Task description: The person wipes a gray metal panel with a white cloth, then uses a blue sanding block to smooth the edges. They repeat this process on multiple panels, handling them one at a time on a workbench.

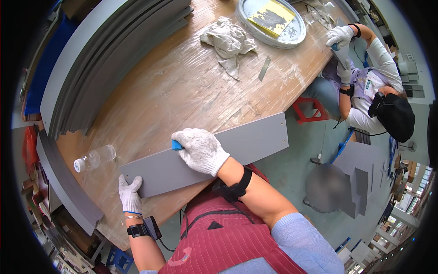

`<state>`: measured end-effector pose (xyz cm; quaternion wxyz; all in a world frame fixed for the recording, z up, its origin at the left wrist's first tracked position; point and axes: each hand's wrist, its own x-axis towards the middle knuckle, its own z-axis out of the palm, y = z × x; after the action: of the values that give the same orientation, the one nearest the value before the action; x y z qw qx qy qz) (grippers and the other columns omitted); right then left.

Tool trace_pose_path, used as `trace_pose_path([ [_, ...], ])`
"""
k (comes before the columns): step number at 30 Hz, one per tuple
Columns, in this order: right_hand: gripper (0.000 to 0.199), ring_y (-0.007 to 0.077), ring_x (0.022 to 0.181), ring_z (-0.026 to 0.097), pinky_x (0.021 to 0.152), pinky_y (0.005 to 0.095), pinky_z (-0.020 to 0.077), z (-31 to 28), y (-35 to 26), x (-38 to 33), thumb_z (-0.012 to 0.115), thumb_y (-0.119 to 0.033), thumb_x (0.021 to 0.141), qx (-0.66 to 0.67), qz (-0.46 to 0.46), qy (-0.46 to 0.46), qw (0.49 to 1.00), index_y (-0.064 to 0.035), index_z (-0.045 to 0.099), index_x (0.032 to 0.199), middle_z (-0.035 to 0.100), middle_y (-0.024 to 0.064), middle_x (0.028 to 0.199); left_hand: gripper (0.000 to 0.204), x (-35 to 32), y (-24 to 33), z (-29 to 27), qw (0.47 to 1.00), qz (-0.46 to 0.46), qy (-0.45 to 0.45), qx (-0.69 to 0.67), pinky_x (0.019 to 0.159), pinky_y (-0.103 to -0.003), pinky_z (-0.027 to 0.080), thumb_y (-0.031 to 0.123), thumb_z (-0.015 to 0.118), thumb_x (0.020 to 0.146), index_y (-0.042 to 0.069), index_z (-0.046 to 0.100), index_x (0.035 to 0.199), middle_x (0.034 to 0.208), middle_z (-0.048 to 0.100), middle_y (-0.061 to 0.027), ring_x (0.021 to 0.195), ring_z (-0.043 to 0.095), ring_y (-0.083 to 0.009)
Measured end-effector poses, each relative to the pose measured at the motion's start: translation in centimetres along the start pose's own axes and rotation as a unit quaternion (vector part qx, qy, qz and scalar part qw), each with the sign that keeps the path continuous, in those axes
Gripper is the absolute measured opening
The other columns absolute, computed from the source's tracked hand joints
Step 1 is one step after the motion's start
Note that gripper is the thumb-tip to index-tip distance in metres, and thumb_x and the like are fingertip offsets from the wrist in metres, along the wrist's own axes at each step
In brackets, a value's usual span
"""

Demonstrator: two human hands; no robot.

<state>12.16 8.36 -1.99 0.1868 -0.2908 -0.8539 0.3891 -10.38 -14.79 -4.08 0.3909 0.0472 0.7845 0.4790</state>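
A long grey panel lies slantwise across the near edge of the wooden table, one end jutting out past the table's edge. The right hand, in a white knit glove, is clenched on a small blue block and presses it against the panel's upper edge, near the middle. The left hand, gloved the same way, lies flat with fingers spread on the panel's lower-left end — pinning it, not gripping.

Just beyond the left hand lies a clear plastic bottle on its side, white cap toward the table's rim. Well beyond the right hand sits a crumpled grey rag, and past that a round metal lid holding a yellow square sheet smeared dark. To the left of both hands a stack of grey panels rests on the table.

Far to the right of the right hand a co-worker sits — white-gloved hands on a small grey piece.
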Motion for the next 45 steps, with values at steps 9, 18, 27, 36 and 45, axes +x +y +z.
trace_pose_path([
  [9,0.032,0.0342,0.094,0.068,0.082,0.0435,0.0552,-0.6,-2.0,0.3,0.072,-0.015,0.082,-0.023,0.053,-0.020,0.998,-0.0068,0.067,0.112,0.070,0.0149,0.102,0.062,-1.9,1.0,-0.2,1.000,0.015,0.010,-0.014,0.087,-0.032,0.055,0.007,0.085,0.075,-0.007,0.053,0.127,0.112,0.068,-0.0149,0.096,0.066,-0.0215],
  [18,0.037,0.0342,0.093,0.069,0.082,0.0404,0.0557,10.5,-14.5,5.8,0.074,-0.013,0.080,0.032,-0.109,-0.055,0.992,-0.0074,0.066,0.116,0.070,0.0155,0.104,0.045,-5.2,3.4,-0.6,0.989,0.051,0.057,0.127,0.080,-0.039,0.055,0.022,0.086,0.074,0.004,0.062,0.108,0.096,0.073,-0.0117,0.089,0.070,-0.0238],
  [27,0.029,0.0338,0.092,0.069,0.082,0.0430,0.0552,7.7,-15.6,5.2,0.069,-0.014,0.082,-0.051,-0.014,-0.074,0.996,-0.0078,0.066,0.110,0.070,0.0159,0.100,0.040,-5.5,2.0,-0.8,0.997,0.069,0.025,-0.016,0.077,-0.036,0.056,0.017,0.085,0.073,0.004,0.062,0.103,0.093,0.073,-0.0124,0.084,0.070,-0.0214],
  [36,0.032,0.0357,0.091,0.069,0.080,0.0418,0.0558,7.0,-14.5,3.9,0.071,-0.013,0.082,-0.075,-0.080,-0.020,0.994,-0.0063,0.066,0.112,0.070,0.0165,0.101,0.039,-5.2,2.1,-0.3,0.994,0.097,0.029,-0.031,0.075,-0.032,0.056,0.010,0.084,0.075,0.003,0.062,0.106,0.093,0.071,-0.0079,0.083,0.067,-0.0159],
  [45,0.027,0.0346,0.085,0.068,0.075,0.0423,0.0550,0.5,-7.7,-0.1,0.070,-0.014,0.082,-0.130,0.000,0.092,0.987,-0.0078,0.064,0.108,0.068,0.0155,0.094,0.042,-3.7,1.7,-0.1,0.991,0.131,0.025,-0.024,0.076,-0.030,0.055,0.002,0.085,0.075,0.001,0.059,0.108,0.097,0.067,-0.0064,0.085,0.063,-0.0140],
])
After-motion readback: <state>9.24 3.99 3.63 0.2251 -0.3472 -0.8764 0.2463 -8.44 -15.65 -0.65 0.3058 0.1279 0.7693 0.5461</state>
